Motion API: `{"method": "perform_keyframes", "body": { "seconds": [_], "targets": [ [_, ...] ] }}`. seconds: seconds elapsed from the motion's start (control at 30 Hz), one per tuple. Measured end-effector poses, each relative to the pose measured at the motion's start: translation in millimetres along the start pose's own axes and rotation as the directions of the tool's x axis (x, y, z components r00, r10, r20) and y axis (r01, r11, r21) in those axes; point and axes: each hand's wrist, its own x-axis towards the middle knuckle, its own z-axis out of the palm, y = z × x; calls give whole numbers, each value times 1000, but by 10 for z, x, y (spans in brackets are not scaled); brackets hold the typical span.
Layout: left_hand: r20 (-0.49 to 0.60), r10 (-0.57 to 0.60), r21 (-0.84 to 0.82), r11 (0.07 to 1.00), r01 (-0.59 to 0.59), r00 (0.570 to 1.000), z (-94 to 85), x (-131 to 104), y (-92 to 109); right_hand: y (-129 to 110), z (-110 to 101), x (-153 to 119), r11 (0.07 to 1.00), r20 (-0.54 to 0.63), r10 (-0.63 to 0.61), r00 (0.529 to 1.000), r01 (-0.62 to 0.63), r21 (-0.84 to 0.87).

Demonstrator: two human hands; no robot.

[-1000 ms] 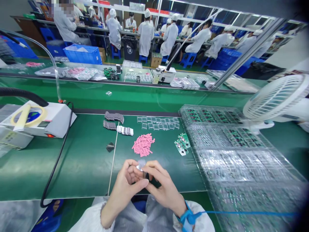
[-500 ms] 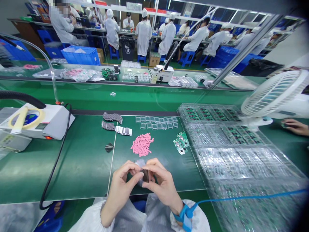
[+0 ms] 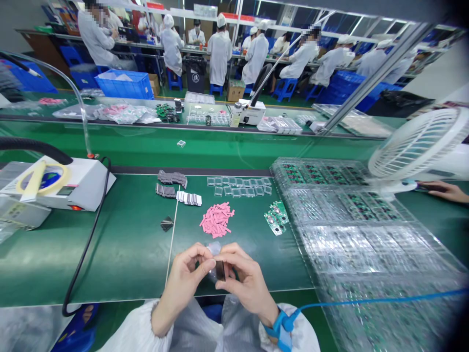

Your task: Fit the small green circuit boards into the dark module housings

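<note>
Near the front edge of the green table, my right hand [image 3: 244, 276] grips a small dark flat piece [image 3: 220, 270] between thumb and fingers. My left hand [image 3: 190, 274] is pinched at the piece's left side, fingertips by a translucent film [image 3: 214, 248]; whether it grips the film or the piece is unclear. Beyond my hands lies a heap of pink strips [image 3: 217, 219]. Behind it are rows of clear square frames [image 3: 240, 182], and to the left stacks of grey pieces [image 3: 172, 179] and white pieces [image 3: 188, 198]. Green circuit boards [image 3: 276, 217] lie to the right.
Clear trays of boards [image 3: 340, 234] cover the right side, with a white fan [image 3: 414, 146] beside them. A blue cord [image 3: 384, 298] runs from my right wrist. A white machine [image 3: 80, 183] with a black cable stands left. Another person's hand [image 3: 445, 189] is far right.
My left fingertips have shifted slightly up and left from the dark piece, which shows more of its face. The other person's hand at far right has moved. The view has shifted a little.
</note>
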Motion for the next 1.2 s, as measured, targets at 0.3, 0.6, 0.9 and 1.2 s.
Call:
{"method": "perform_keyframes", "body": {
  "seconds": [0.3, 0.6, 0.9, 1.2],
  "targets": [
    [-10, 94, 158, 983, -91, 996, 46, -84, -7, 11, 77, -8, 1000, -54, 6, 999, -7, -14],
    [-114, 229, 461, 874, -152, 967, 21, 16, -197, 256, -105, -61, 963, -229, 23, 973, -83, -257],
    [-106, 265, 616, 774, -146, 958, 6, 204, -231, 434, -263, -114, 949, -320, 57, 946, -151, -275],
    [248, 309, 757, 530, -383, 918, -234, 1007, 360, 450, -272, 52, 941, -318, 53, 947, -153, -300]
  ]
}}
